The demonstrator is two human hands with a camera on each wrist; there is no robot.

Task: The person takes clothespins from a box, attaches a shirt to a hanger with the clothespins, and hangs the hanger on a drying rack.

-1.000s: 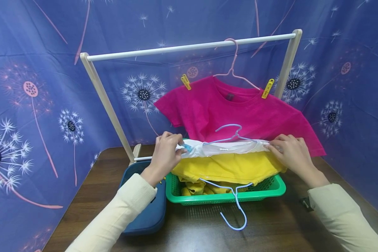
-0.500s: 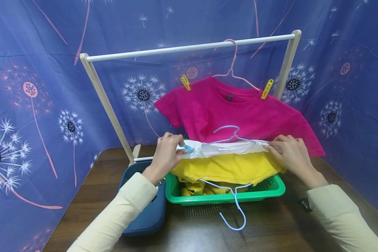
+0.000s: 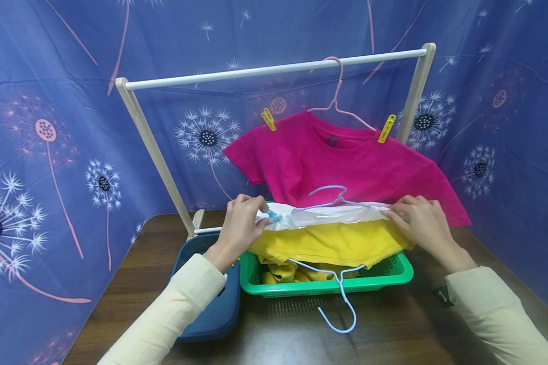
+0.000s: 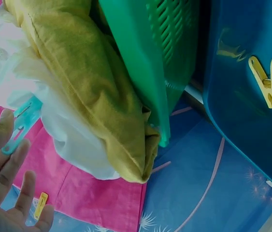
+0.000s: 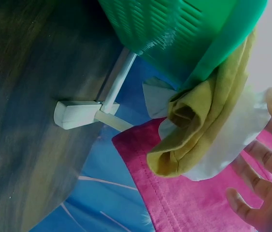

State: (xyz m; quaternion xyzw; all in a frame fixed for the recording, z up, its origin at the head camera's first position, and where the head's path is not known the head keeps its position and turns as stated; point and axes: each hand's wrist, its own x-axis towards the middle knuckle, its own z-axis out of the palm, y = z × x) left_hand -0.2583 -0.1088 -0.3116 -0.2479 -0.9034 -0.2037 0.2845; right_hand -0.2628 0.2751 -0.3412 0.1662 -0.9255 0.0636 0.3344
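Observation:
My left hand pinches a light blue clothespin between thumb and finger, at the left end of a white shirt. At the other end of that shirt, the thumb and fingers of my right hand grip the fabric. A blue hanger sits in its neckline, hook upward. Under the white shirt a yellow garment drapes over a green basket. Another blue hanger sticks out of the yellow garment, its hook over the tabletop.
Behind stands a rack with a white bar. A magenta T-shirt hangs there on a pink hanger with yellow clothespins at its shoulders. A dark blue container left of the basket holds a yellow clothespin.
The hook of the hanger in the white shirt has dropped slightly. Both hands stay nearly in place on the shirt's ends.

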